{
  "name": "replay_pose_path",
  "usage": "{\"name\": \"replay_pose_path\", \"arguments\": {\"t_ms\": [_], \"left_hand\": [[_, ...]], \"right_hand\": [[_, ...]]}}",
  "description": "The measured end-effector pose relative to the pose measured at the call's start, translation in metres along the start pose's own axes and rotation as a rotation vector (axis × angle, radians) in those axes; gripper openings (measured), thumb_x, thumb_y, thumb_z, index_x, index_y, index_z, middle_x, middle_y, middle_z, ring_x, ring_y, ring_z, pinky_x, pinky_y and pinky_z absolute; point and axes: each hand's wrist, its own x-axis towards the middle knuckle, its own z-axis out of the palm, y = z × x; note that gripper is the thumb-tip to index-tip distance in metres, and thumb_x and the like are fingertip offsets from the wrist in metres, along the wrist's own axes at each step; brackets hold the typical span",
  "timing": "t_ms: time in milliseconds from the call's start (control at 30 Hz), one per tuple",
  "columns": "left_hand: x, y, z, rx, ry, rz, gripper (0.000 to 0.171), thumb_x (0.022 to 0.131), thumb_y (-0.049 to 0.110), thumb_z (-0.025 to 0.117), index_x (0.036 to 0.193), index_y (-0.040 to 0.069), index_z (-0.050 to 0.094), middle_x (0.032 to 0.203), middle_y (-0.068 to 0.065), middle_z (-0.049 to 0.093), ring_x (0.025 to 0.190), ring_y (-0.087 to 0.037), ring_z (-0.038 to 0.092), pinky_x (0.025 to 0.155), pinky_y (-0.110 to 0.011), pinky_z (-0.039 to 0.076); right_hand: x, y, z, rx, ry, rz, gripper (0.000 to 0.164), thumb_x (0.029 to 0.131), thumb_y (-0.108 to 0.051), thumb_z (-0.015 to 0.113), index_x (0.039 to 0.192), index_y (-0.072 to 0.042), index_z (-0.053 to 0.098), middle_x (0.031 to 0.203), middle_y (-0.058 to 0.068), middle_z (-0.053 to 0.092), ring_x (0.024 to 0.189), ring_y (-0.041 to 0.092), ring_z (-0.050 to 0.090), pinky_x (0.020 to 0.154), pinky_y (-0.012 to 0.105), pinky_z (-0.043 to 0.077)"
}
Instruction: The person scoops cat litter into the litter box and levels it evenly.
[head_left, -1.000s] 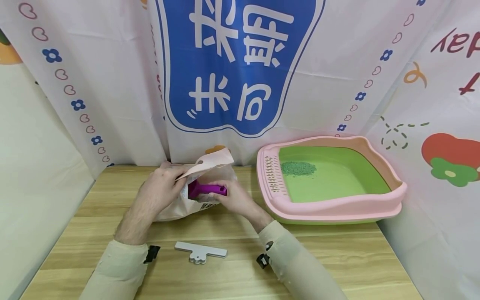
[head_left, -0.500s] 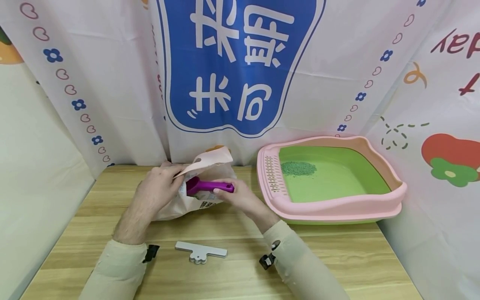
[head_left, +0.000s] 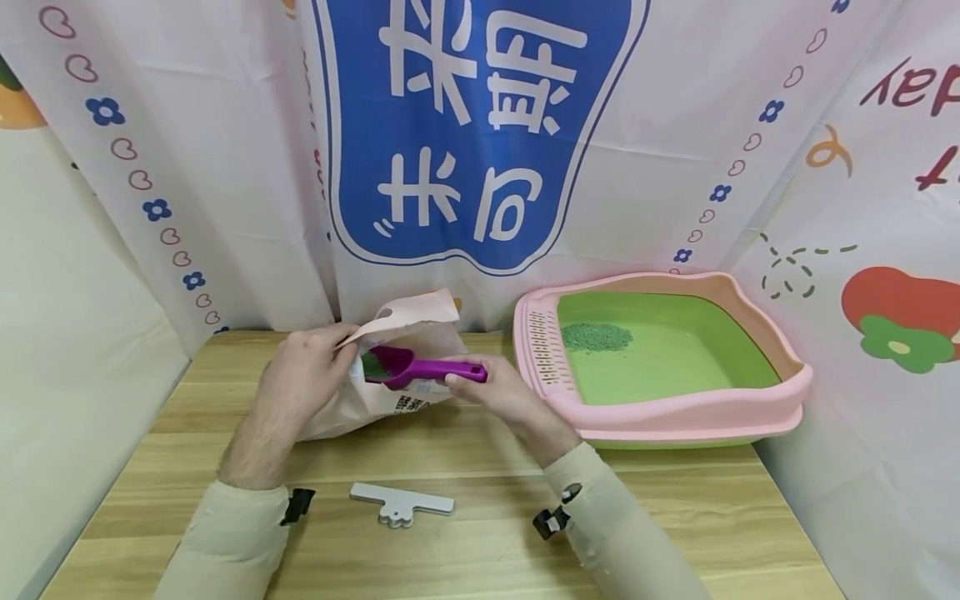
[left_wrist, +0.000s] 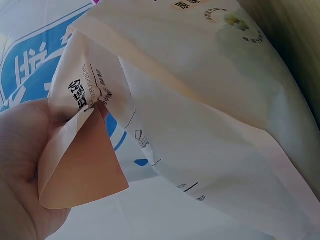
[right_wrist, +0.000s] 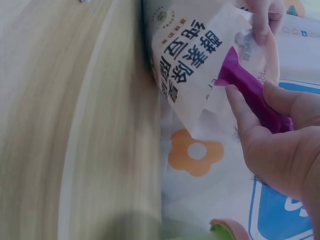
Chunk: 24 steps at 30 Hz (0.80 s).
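My left hand [head_left: 303, 375] grips the top edge of a pale pink cat litter bag [head_left: 348, 412] and holds its mouth open; the left wrist view shows the bag's edge [left_wrist: 85, 170] folded over in that hand. By its handle, my right hand [head_left: 498, 392] holds a purple scoop [head_left: 442, 369]. Green granules [head_left: 375, 365] lie in the scoop's bowl, which is at the bag's mouth. In the right wrist view, the bag's printed front [right_wrist: 190, 60] hides part of the scoop's bowl.
A pink-rimmed green litter box [head_left: 675, 412] stands at the right, with a patch of green granules [head_left: 596, 337] on its floor. A white flower-shaped clip [head_left: 401, 504] lies on the wooden table [head_left: 450, 567] near the front. Printed cloth [head_left: 247, 167] hangs behind.
My right hand has moved right, drawing the scoop partly out of the bag, so its bowl with green granules now shows. My left hand has shifted slightly left with the bag's edge.
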Motion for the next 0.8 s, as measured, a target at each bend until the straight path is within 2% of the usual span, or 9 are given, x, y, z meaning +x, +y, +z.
{"name": "replay_pose_path", "arguments": {"t_ms": [233, 567, 733, 800], "left_hand": [[-0.001, -0.003, -0.001, 0.005, 0.043, 0.015, 0.025, 0.113, 0.011, 0.073, 0.135, 0.004, 0.085, 0.124, -0.027, 0.087, 0.100, -0.047, 0.085, 0.088, -0.071, 0.067], [0.000, -0.005, -0.002, 0.011, 0.071, 0.033, 0.024, 0.113, 0.010, 0.072, 0.132, 0.003, 0.085, 0.121, -0.028, 0.087, 0.100, -0.049, 0.086, 0.086, -0.071, 0.067], [0.000, -0.006, -0.002, 0.010, 0.078, 0.043, 0.023, 0.113, 0.009, 0.073, 0.131, 0.003, 0.085, 0.120, -0.028, 0.087, 0.100, -0.050, 0.086, 0.086, -0.071, 0.067], [0.001, -0.006, -0.002, 0.009, 0.080, 0.044, 0.023, 0.113, 0.009, 0.073, 0.131, 0.003, 0.085, 0.119, -0.027, 0.087, 0.100, -0.050, 0.086, 0.086, -0.071, 0.067]], "right_hand": [[-0.008, -0.007, -0.010, -0.047, 0.018, -0.013, 0.043, 0.108, -0.013, 0.081, 0.147, 0.005, 0.075, 0.130, 0.027, 0.083, 0.099, 0.012, 0.072, 0.094, 0.026, 0.060], [-0.015, -0.012, -0.024, -0.038, 0.007, -0.018, 0.041, 0.111, -0.013, 0.078, 0.149, 0.003, 0.074, 0.139, 0.039, 0.076, 0.102, 0.014, 0.069, 0.098, 0.029, 0.056], [-0.017, -0.013, -0.031, -0.001, 0.010, -0.011, 0.039, 0.112, -0.012, 0.078, 0.149, -0.001, 0.076, 0.140, 0.035, 0.079, 0.105, 0.017, 0.070, 0.100, 0.032, 0.055], [-0.019, -0.013, -0.034, 0.016, 0.011, 0.007, 0.039, 0.111, -0.012, 0.080, 0.149, -0.004, 0.077, 0.138, 0.029, 0.081, 0.108, 0.018, 0.070, 0.102, 0.033, 0.055]]}}
